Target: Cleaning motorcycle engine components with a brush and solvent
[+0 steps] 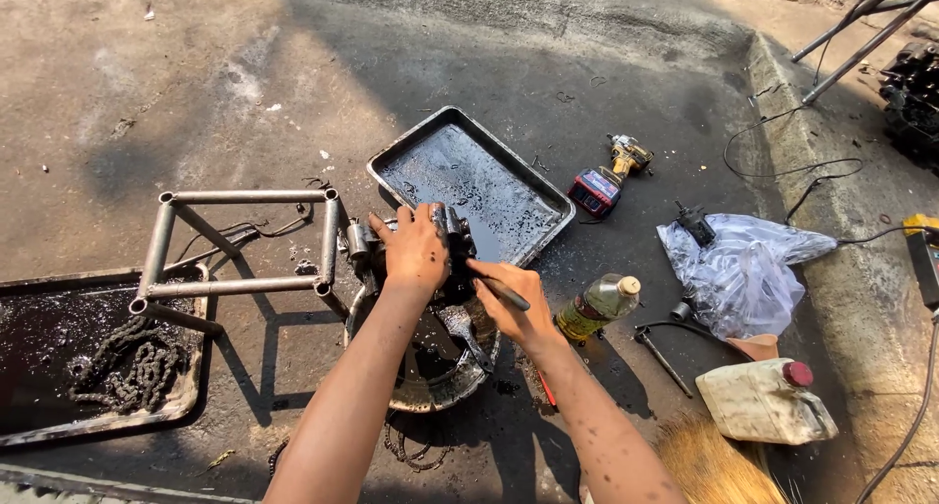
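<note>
We see the left hand (415,250) clamped over a dark, greasy engine part (452,238), held above a round metal basin (430,391). The right hand (509,303) grips a brush (468,330) whose bristles rest in the basin just below the part. Behind them lies an oily metal tray (548,196) (empty of parts); a plastic bottle (597,306) lies near the right wrist, and a chain (127,362) sits in the left tray (186,391).

A stained concrete floor (245,83) carries a greasy metal tray (471,181), a second tray (29,298) holding a chain (122,362), a metal frame (240,245), a cordless drill (606,176), a plastic bottle (597,306), a white jug (763,401) and a plastic bag (743,269).
</note>
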